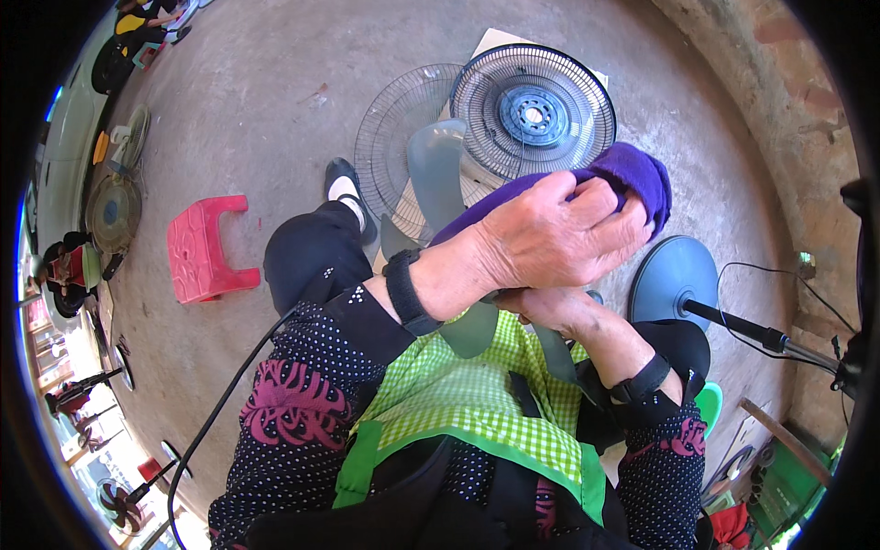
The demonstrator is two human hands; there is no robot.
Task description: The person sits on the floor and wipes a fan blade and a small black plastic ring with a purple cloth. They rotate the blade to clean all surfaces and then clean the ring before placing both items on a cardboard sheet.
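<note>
My left hand (pixel 568 229) is closed on a bunched purple cloth (pixel 632 179), its fingers curled into the fabric. The cloth drapes over part of a grey plastic fan blade (pixel 437 170) that lies across my lap, its several vanes fanning out around my hands. Crossed under the left wrist, my right hand (pixel 550 307) is closed at the middle of the fan blade; most of its fingers are hidden. Beyond them, a round black fan grille (pixel 467 115) with a blue centre lies on the floor, and a second wire grille (pixel 376 137) rests partly beneath it.
A pink plastic stool (pixel 206 249) stands at the left. To my right is a round fan base (pixel 674 280) with a black pole and a loose cable (pixel 779 270). More fans (pixel 115 213) and a person (pixel 147 23) are at the far left. A rough wall (pixel 779 101) curves along the right.
</note>
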